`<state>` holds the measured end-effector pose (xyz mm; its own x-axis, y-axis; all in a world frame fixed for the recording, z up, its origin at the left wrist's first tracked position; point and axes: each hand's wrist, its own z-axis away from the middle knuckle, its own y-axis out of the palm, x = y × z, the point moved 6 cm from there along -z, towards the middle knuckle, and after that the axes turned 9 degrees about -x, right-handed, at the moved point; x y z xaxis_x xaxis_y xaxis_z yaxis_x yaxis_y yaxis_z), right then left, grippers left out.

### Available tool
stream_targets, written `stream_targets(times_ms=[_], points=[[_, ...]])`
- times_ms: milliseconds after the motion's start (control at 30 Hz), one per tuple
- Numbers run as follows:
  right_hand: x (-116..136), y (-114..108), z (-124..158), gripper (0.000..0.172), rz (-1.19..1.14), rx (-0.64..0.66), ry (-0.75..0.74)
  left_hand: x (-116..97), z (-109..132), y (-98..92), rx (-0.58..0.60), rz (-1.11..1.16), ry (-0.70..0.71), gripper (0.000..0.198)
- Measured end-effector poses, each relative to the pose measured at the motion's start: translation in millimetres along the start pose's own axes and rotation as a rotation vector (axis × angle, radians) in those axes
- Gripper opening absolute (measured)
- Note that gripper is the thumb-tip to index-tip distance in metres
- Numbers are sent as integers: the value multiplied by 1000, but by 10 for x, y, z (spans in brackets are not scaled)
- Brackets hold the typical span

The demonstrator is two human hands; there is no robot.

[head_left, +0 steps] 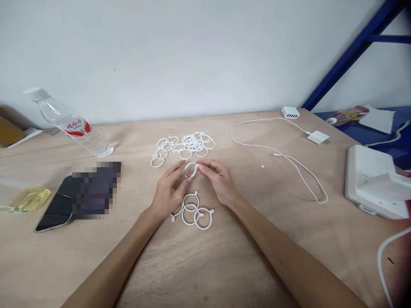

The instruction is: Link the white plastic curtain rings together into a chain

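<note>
Pale wall (pixel 205 64) behind a wooden table (pixel 257 265); blue frame (pixel 346 60) at right. My left hand (pixel 169 188) and right hand (pixel 221 177) pinch one white ring (pixel 195 171) between fingertips from opposite sides, presumably to steady it. Other rings lie in two groups, a pile (pixel 193 143) beyond my hands and a cluster (pixel 195 214) nearer me, apparently kept apart. Phone (pixel 56 207) and bottle (pixel 77 126) stand clear at left; cable (pixel 257 146), right.
</note>
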<state>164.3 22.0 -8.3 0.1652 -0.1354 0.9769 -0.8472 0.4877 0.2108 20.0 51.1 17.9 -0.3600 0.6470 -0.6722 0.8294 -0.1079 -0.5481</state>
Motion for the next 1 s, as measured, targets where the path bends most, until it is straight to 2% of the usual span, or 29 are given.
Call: stream_targets(times_ms=[167,333,433,533,633,800,1000], points=[[-44,3,-21,29,-16,0,34,18,5,50,79,111,-24,15],[-34,15,-28,16,-18,45,31,16,23,67,86,149,-64,17],[-37,6,-29,14,-11,55,34,64,37,77,56,220,-177,33],[-52,8,-28,15,-4,76,35,116,51,106,77,227,-258,47],[-69,17,-27,17,16,95,31,121,39,94,86,159,-223,42],[-64,46,-19,16,72,149,-18,87,19,65,98,171,-155,40],[-20,16,1,18,219,109,-75,30,23,76,137,102,-126,37]])
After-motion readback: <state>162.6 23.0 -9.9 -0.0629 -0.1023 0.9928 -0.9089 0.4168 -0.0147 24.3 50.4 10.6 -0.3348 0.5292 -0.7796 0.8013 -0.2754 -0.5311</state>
